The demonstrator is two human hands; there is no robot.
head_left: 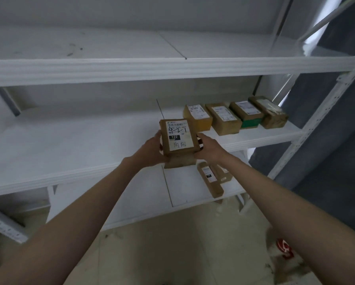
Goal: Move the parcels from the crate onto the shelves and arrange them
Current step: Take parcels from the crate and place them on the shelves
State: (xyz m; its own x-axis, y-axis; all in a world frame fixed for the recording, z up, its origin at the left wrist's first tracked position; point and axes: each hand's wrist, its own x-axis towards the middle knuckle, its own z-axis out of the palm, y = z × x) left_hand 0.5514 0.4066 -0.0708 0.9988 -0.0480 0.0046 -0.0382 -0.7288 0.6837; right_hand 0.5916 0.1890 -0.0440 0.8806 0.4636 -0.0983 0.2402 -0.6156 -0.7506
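I have the labelled cardboard parcel (178, 138) clamped between my left hand (152, 150) and right hand (208, 148), raised over the middle shelf (69, 145) edge. Next I judge it belongs beyond my right hand, beside the row of parcels (234, 116).

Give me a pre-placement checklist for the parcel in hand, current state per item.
1. Grip: left hand and right hand hold the held parcel from both sides: ok.
2. Label facing up and readable: ok.
3. Free spot on the middle shelf, left of the row of four parcels: ok.
4. Parcel seated on the shelf: not ok, it is at the front edge and not yet set down.
5. Aligned with the row: cannot tell until placed.
6. Parcels on the lower shelf out of the path: ok.
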